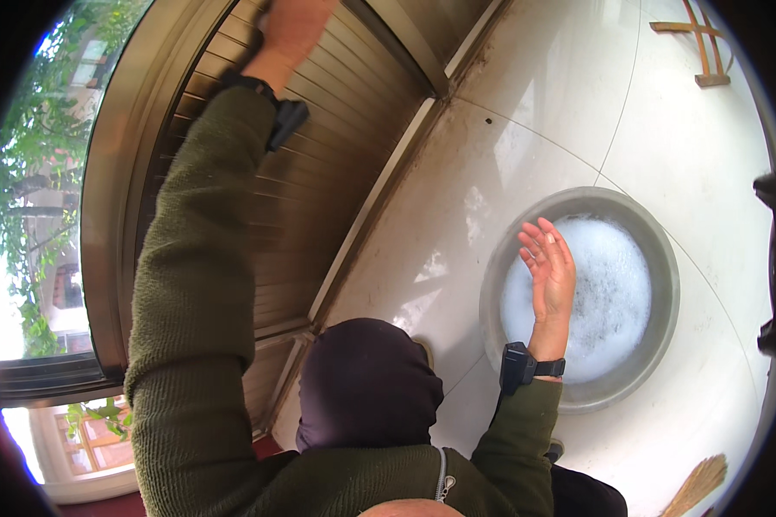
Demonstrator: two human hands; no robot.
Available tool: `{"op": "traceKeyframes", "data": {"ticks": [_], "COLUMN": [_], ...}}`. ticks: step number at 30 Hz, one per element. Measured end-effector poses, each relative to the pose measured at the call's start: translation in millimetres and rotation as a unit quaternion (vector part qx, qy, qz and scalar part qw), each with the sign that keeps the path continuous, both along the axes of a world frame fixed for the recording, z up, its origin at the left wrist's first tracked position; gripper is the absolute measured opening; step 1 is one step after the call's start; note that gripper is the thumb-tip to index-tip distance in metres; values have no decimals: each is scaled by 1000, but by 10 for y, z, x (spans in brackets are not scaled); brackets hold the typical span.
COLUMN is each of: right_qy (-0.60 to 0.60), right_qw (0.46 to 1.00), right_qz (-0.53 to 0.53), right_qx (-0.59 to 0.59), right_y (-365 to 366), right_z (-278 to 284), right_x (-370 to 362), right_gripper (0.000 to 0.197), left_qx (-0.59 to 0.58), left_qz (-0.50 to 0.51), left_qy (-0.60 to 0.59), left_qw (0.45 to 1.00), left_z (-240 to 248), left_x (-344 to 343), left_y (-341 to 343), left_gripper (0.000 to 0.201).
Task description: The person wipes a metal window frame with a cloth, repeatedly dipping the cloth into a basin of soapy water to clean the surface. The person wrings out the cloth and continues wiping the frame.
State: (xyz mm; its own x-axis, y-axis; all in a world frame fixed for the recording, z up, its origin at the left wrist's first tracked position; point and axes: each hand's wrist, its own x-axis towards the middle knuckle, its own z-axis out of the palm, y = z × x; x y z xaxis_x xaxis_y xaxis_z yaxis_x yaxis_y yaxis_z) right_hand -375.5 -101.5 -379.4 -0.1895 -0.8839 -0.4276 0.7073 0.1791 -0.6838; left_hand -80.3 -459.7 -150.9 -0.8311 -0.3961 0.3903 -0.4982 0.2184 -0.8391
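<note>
My left hand (pixel 297 36) is raised at the upper edge, against the slatted brown metal panel (pixel 345 146). Its fingers are cut off by the frame and blurred, so what it touches or holds is hidden. Over the left part of a round grey basin (pixel 664 302), my right hand (pixel 552 280) is held up with its fingers loosely bent and slightly apart, nothing in them. White suds (pixel 608 293) fill the basin. A black strapped device sits on each wrist.
Pale floor tiles (pixel 543 155) surround the basin. At the upper right stands a wooden frame (pixel 703 39), and a straw broom (pixel 698 484) shows at the lower right. A window (pixel 43 172) with foliage outside lies on the left, beside the panel.
</note>
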Motion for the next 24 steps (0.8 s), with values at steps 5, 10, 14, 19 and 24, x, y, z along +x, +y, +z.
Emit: {"op": "traceKeyframes", "data": {"ticks": [5, 10, 14, 19, 24], "right_qy": [-16, -9, -8, 16, 16], "right_qw": [1000, 999, 1000, 999, 999], "right_qz": [3, 22, 13, 14, 9], "right_qx": [-18, -25, -11, -44, -44], "right_y": [32, 55, 20, 38, 64], "right_z": [29, 100, 171, 276, 314], "right_x": [10, 0, 31, 72, 63], "right_gripper": [40, 37, 36, 40, 40], "left_qx": [232, 330, 123, 42, -26], "left_qz": [41, 88, -54, 36, 71], "left_qy": [12, 88, 79, 68, 12], "left_qw": [972, 936, 988, 996, 997], "left_z": [-1155, -1007, 77, 1077, 1172], "left_x": [167, 256, -192, -817, -566], "left_y": [695, 1312, 1011, 403, 112], "left_gripper": [17, 21, 24, 27, 30]}}
